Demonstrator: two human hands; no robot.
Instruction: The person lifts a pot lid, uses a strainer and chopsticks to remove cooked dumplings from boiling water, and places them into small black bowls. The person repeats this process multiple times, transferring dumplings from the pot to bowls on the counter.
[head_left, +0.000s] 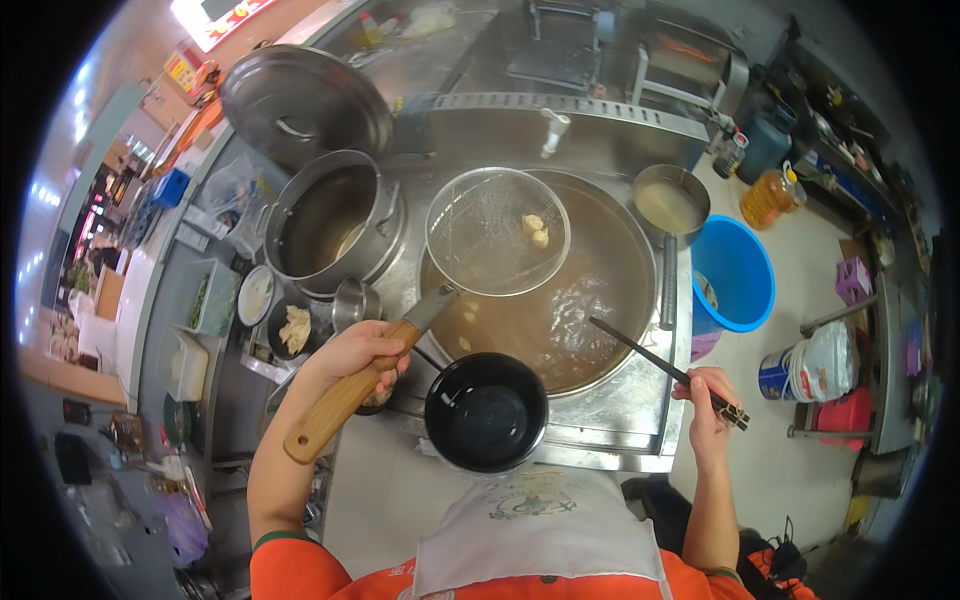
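My left hand (364, 351) grips the wooden handle (326, 424) of a wire-mesh skimmer (480, 240). Its round mesh is over the far left part of a wide round cooking vat (592, 322) of cloudy brown liquid. Two or so pale dumplings (535, 231) lie on the right side of the mesh, and a few pale pieces (469, 313) show in the liquid below. Dark chopsticks (649, 352) are held in my right hand (709, 409), their tips above the vat's right side. A glossy black bowl (486, 412), seemingly without food, sits at the stove's front edge.
A deep metal pot (326, 217) stands at the left, its large lid (307, 101) behind it. Small bowls, one with pale food (295, 330), are nearby. On the right are a long-handled saucepan (670, 199) and a blue bucket (731, 274). A white tap (555, 131) overhangs the back.
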